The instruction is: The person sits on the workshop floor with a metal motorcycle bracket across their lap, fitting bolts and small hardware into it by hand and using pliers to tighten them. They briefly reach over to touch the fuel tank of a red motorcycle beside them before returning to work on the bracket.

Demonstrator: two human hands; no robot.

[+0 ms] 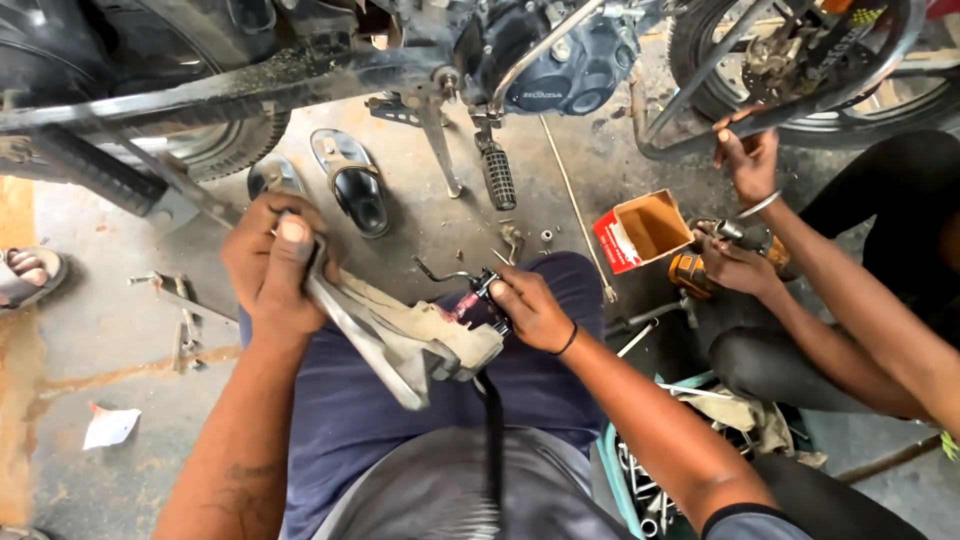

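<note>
Head view shows the left hand [272, 262] clenched around the upper end of a metal bracket [385, 340], which lies over the lap and runs down to the right. The right hand [530, 310] grips a small black part [488, 288] at its lower end.

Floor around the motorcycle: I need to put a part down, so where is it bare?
Bare concrete lies at lower left, between the white paper scrap, the loose metal rods and the sandalled foot. Crowded: around the black sandals, footpeg, cardboard box and a co-worker's hands.
</note>
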